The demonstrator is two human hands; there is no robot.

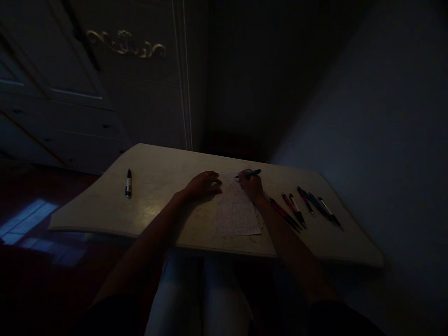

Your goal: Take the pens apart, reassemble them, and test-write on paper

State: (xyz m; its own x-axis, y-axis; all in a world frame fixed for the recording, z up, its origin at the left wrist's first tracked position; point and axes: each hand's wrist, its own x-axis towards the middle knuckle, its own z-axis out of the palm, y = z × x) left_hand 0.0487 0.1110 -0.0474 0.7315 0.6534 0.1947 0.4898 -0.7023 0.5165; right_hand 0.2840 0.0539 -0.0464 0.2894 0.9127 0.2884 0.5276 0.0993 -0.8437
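Observation:
A sheet of paper [238,212] covered in faint marks lies on the table in front of me. My right hand [250,184] is closed round a green pen [252,173], its tip at the upper part of the sheet. Flat at the paper's left edge rests my left hand [205,184], fingers apart and holding nothing. The light is dim, so the marks on the paper cannot be read.
The pale table [168,186] bears a black-and-white pen [128,183] at the left. Several pens, among them a red one [284,214] and a white-and-black one [331,213], lie at the right. A cabinet [140,98] stands behind; a wall [385,116] rises at the right.

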